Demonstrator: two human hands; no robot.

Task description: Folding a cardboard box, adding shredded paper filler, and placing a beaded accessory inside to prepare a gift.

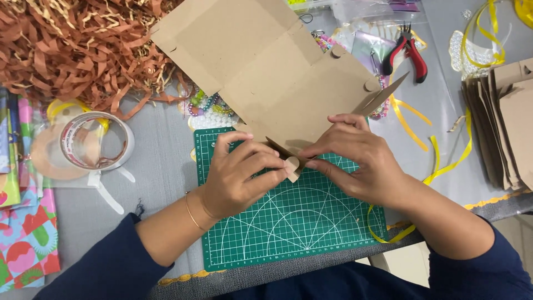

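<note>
- Left hand [239, 175] and right hand [361, 164] pinch shut on the near edge of the box blank [266, 72], over the mat's [288, 222] twelve o'clock edge.
- Blank hides beads at eleven o'clock; its top is cut off.
- Pliers [408, 53] lie at two o'clock.
- Tape [94, 141] sits at nine o'clock.

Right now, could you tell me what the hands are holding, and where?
Both hands, left and right, pinch a flat cardboard box blank at its near edge, by a small rounded tab, over the green cutting mat.
</note>
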